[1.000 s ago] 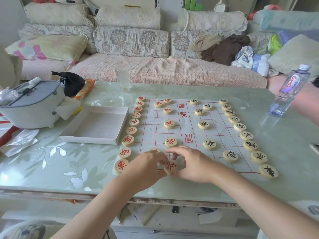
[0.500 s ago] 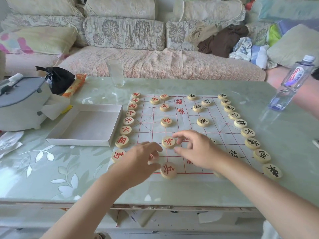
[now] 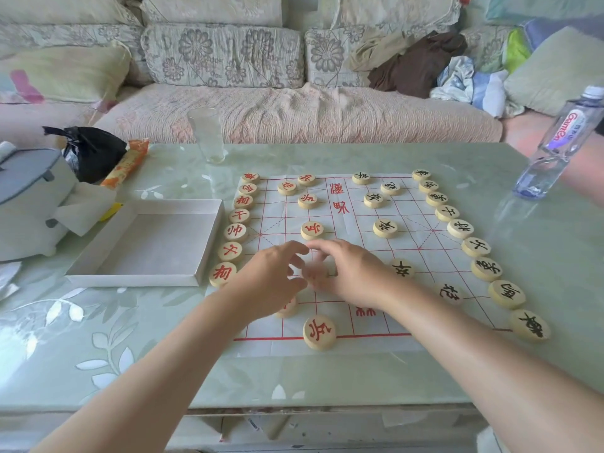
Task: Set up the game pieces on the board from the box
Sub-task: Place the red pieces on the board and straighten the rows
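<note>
A paper board (image 3: pixel 408 217) with red grid lines lies on the glass table. Round wooden pieces stand on it: red-lettered ones in a column on the left (image 3: pixel 235 232), black-lettered ones on the right (image 3: pixel 460 228). My left hand (image 3: pixel 271 279) and my right hand (image 3: pixel 353 273) meet over the near middle of the board. A blurred red piece (image 3: pixel 315 273) sits between their fingertips; my right fingers close on it, my left fingers stay spread beside it. Another red piece (image 3: pixel 319 333) rests on the near edge line. The white box (image 3: pixel 157 243) left of the board holds nothing.
A drinking glass (image 3: pixel 207 135) stands beyond the board. A water bottle (image 3: pixel 555 142) is at the right, with another person's arm (image 3: pixel 585 178) behind it. A grey appliance (image 3: pixel 26 197), a black bag (image 3: pixel 88 152) and a snack packet (image 3: pixel 125 161) crowd the left.
Both hands moved away from me, from the red piece on the near edge line to the red piece one row further up. The camera tilted closer to the board.
</note>
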`<state>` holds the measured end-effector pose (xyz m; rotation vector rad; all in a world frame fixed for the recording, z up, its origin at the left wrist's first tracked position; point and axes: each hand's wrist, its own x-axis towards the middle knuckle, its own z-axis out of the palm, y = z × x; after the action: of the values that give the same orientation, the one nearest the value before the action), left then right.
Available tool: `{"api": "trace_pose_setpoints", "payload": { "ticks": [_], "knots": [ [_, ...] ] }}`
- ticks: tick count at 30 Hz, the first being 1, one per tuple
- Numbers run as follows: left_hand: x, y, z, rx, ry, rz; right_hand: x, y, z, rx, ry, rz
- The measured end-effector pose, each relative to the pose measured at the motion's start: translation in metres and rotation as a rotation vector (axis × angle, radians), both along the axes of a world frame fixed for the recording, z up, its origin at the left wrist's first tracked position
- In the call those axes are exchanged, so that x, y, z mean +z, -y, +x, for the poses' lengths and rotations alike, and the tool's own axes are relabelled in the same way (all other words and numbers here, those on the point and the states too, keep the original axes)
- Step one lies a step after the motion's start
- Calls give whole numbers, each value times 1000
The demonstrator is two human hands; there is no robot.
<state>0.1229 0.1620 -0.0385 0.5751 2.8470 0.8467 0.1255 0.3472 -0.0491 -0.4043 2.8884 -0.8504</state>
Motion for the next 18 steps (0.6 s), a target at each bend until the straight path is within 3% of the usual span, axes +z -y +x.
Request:
{"api": "trace_pose_setpoints", "payload": {
  "ticks": [18],
  "knots": [
    [-4,-2,-8,-17,-74,-125,0,-3,-1,16,-72,86]
  ]
}}
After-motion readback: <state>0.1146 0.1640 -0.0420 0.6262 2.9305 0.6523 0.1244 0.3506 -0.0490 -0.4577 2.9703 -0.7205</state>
